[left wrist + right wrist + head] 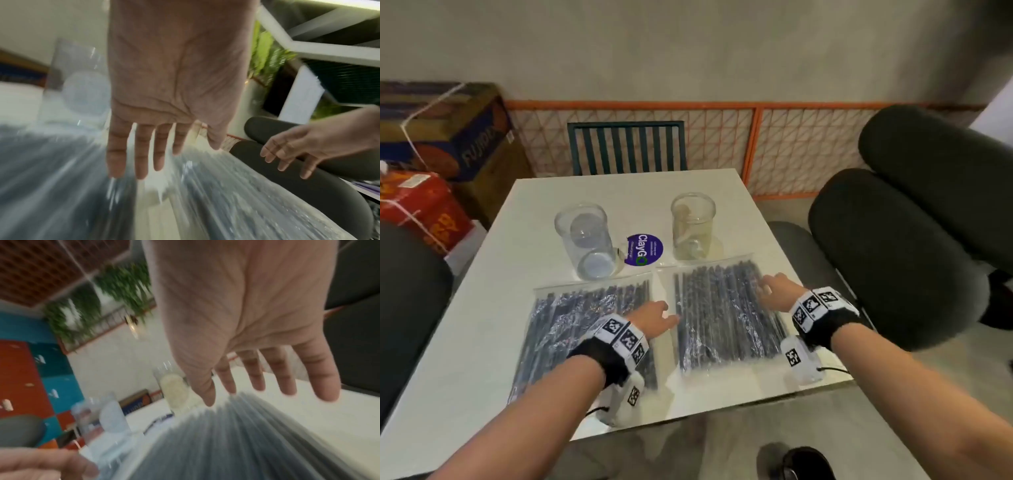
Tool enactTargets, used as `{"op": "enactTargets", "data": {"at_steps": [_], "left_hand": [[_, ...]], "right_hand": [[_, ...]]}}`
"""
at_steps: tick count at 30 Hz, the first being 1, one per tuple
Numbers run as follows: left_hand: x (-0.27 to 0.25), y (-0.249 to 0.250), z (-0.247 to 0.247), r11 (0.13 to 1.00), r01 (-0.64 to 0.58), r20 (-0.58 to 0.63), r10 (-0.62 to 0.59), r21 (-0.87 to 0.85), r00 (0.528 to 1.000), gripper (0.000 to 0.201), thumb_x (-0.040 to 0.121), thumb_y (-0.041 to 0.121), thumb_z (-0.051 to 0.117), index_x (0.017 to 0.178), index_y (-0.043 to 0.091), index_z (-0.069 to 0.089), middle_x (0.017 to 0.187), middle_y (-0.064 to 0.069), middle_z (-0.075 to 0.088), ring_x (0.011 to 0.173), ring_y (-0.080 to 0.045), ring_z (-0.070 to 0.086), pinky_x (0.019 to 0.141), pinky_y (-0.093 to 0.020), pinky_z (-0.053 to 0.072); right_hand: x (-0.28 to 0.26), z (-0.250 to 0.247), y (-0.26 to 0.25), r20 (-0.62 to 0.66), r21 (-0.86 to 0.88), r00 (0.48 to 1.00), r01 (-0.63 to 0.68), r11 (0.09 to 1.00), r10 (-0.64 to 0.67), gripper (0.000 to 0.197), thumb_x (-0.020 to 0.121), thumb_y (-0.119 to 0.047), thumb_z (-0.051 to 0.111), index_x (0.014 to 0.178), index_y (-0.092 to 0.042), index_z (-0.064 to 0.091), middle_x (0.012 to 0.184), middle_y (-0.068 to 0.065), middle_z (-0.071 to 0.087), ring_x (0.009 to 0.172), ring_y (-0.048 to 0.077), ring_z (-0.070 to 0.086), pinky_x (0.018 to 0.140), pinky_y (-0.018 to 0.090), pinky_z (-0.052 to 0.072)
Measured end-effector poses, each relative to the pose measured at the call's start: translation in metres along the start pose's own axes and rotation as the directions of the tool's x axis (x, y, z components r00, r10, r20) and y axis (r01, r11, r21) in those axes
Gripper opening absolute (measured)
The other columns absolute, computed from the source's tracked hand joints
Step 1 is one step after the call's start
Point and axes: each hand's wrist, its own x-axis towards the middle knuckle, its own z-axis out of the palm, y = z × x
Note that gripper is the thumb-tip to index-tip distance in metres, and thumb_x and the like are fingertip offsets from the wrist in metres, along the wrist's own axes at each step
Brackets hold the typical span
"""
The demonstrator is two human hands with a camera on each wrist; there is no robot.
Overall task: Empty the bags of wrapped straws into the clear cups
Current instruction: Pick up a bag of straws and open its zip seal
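Bags of wrapped straws are lying flat side by side on the white surface [482, 308]: the left bag [571, 329] under the left hand [654, 317], the right bag [726, 311] between both hands. Both hands are hovering with fingers spread wide, holding nothing; the right hand [774, 291] is reaching over the right bag's outer edge. Just beyond the fingertips two clear cups are standing upright, the left cup [585, 240] and the right cup [693, 228], with a purple round sticker [643, 249] sitting between them. Dark cushions [893, 246] are crowding the surface outside the right hand; cardboard boxes [441, 137] are stacking up far outside the left.
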Motion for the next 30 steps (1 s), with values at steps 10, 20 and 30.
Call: {"op": "enactTargets", "data": {"at_steps": [10,20,30], "left_hand": [[0.010,0.025,0.040,0.967,0.119,-0.069,-0.138,-0.224,0.988,0.099,0.087,0.038,0.060,0.148,0.005,-0.011,0.144,-0.023,0.039,0.124,-0.033,0.050,0.101,-0.038,0.043],[0.006,0.029,0.032,0.857,-0.062,-0.235,-0.070,-0.511,0.970,0.066,0.085,0.007,0.063,0.142,0.009,0.028,0.133,-0.017,0.049,0.105,-0.027,0.059,0.092,-0.035,0.050],[-0.005,0.035,0.009,0.723,-0.560,-0.731,0.111,-0.406,0.674,0.061,0.086,-0.009,0.052,0.131,0.028,0.035,0.136,-0.004,0.040,0.124,-0.023,0.048,0.109,-0.039,0.037]], "right_hand": [[0.003,0.060,0.021,0.024,0.190,0.978,-0.206,0.960,0.205,0.106,0.079,-0.019,0.074,0.148,-0.006,-0.004,0.139,0.025,0.044,0.124,0.037,0.048,0.100,0.039,0.043],[-0.024,0.034,0.024,-0.163,0.513,0.986,0.107,0.852,-0.026,0.068,0.085,-0.007,0.065,0.141,-0.011,0.026,0.137,0.017,0.050,0.111,0.029,0.057,0.088,0.031,0.049],[-0.047,-0.047,0.006,-0.507,0.825,0.862,0.488,0.284,-0.009,0.083,0.074,-0.014,0.078,0.137,-0.019,0.024,0.124,-0.011,0.049,0.116,0.003,0.052,0.098,0.026,0.043]]}}
